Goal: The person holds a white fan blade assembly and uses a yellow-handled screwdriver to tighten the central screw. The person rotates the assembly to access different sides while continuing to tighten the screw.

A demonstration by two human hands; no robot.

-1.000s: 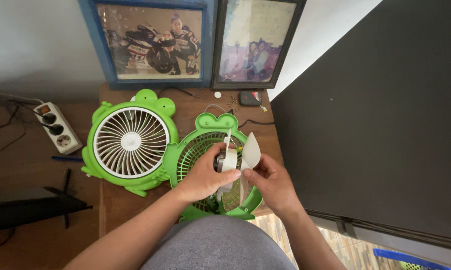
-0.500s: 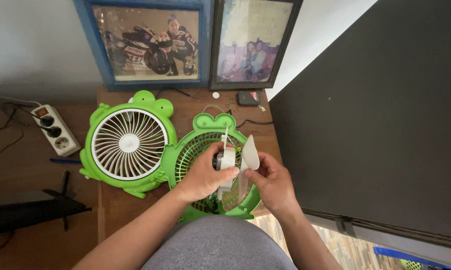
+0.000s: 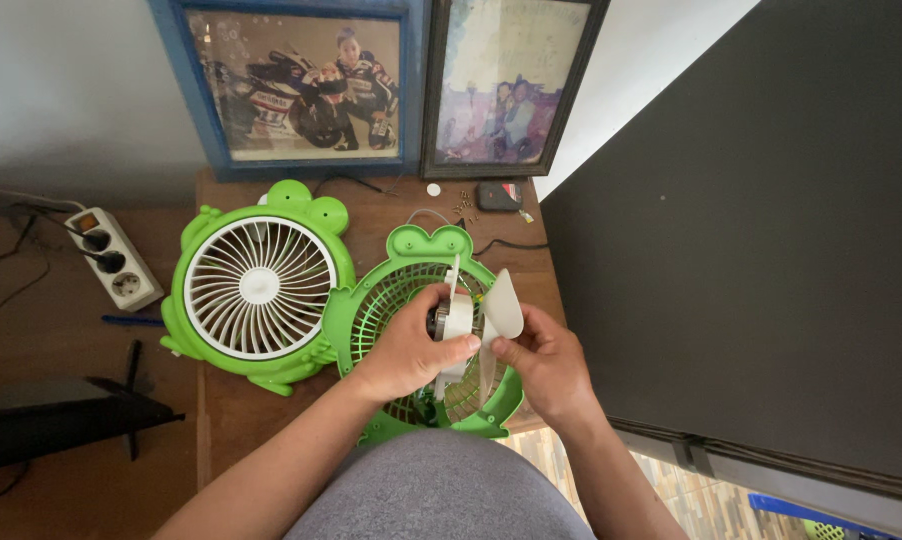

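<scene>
Over the green grille (image 3: 371, 310), both hands apparently grip a white fan blade (image 3: 471, 320).

Brown wooden table (image 3: 241, 410): two green fan shells (image 3: 256, 290) (image 3: 371, 310), power strip (image 3: 116, 258), screws (image 3: 463, 208).

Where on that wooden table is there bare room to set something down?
Bare wood lies at the near left edge of the table, below the white-grilled front, and between the frames and both green halves. Crowded: small parts by the black box.

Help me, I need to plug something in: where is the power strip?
Far left of the head view, the power strip lies on the wooden table, left of the white-grilled fan front.
</scene>
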